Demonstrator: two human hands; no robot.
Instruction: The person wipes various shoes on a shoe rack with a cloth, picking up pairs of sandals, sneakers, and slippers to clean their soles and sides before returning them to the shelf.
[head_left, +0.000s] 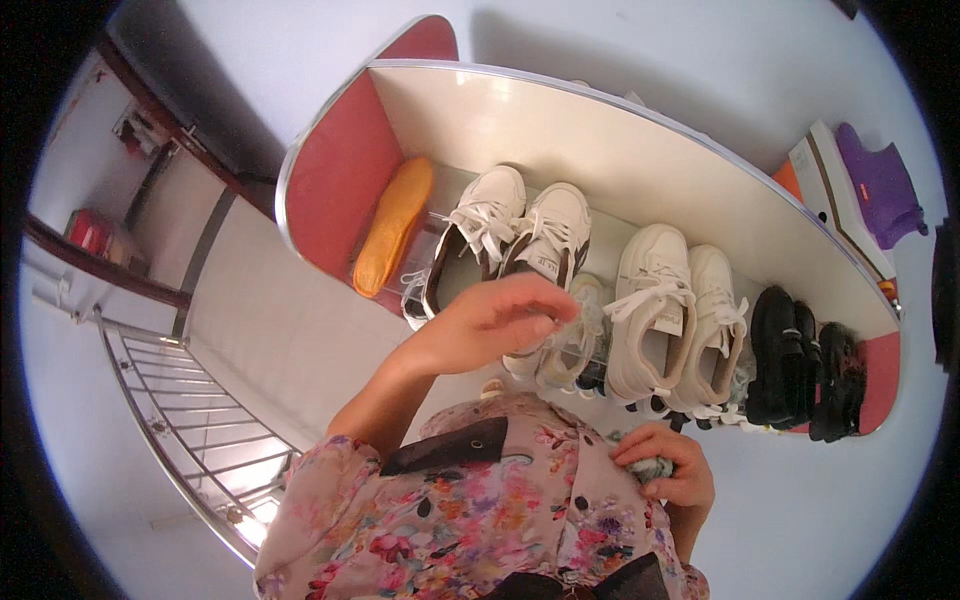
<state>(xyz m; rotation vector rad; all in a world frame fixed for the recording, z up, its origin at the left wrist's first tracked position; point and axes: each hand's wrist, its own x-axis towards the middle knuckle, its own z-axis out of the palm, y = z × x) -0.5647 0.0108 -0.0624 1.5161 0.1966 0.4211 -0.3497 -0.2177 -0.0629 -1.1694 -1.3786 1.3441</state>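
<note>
My left hand (491, 322) is raised in front of the shoe rack, its fingers bent toward the thumb. Blur hides whether anything is between them. Behind it stands a pair of white lace-up sneakers with dark linings, the left shoe (487, 214) and the right shoe (559, 221); the hand covers part of their heel ends. Whether it touches them I cannot tell. Close to my floral shirt (465, 517), on the right, my right hand (679, 465) grips a crumpled grey-green cloth (651, 470).
Along the rack (525, 105) stand an orange insole (394, 225), another white sneaker pair (652, 300) and black shoes (772, 360). A shoebox (844, 195) and a purple item (881, 184) lie on top. A metal railing (202, 420) runs at left, near a doorway.
</note>
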